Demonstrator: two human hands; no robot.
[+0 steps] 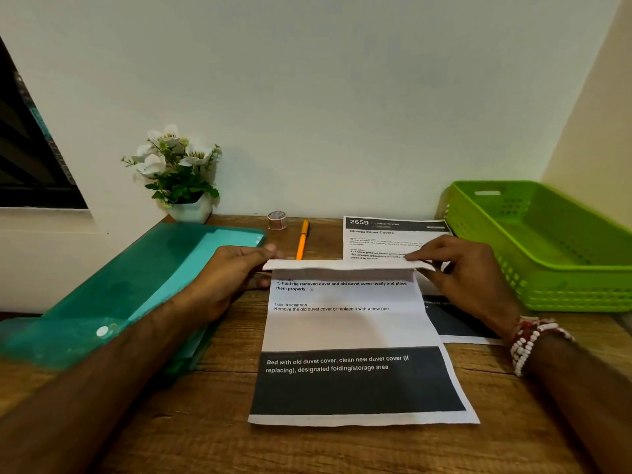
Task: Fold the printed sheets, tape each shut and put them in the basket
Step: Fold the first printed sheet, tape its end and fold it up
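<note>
Pinching the far, folded-over edge of printed sheet [345, 323] at left corner with left hand [232, 275], at right corner with right hand [468, 271]; green basket [547, 268] at right.

Left forearm enters from lower left, angled up and right. Left hand [236, 273] knuckles up, digits above and below left end of sheet [345, 323] folded-over top edge, pinching it. Right forearm enters from lower right, angled up and left. Right hand [468, 273] pinches right end of same edge, forefinger stretched along top. Beaded bracelet [533, 340] on right wrist.
</note>
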